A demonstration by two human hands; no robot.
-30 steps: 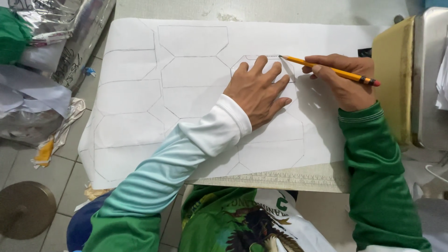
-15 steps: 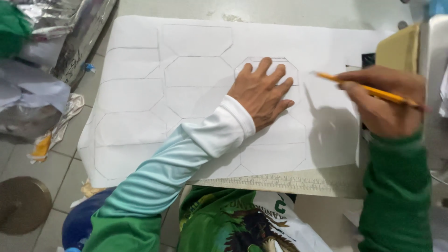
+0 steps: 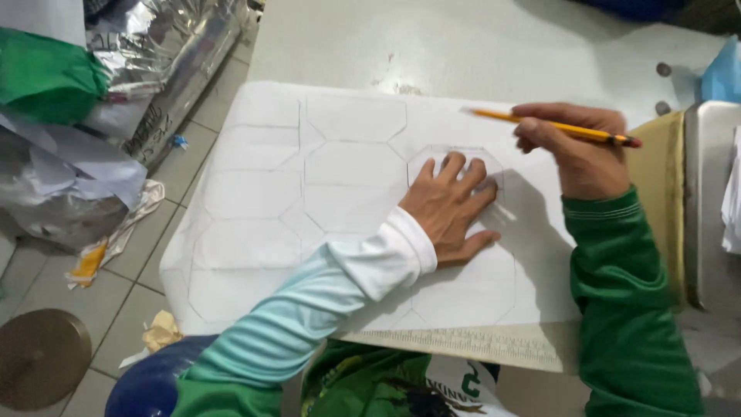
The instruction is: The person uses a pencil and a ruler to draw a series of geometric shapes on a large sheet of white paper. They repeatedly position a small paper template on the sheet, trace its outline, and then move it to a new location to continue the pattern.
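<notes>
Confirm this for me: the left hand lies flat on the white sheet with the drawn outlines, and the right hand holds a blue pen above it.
Not quite. The right hand holds a yellow pencil, not a blue pen. The rest stands: the left hand lies flat, fingers spread, on the white sheet with the drawn outlines. The head view shows it.

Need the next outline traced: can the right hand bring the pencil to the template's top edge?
Probably yes: the right hand holds the pencil just above the template, with bare sheet between.
</notes>
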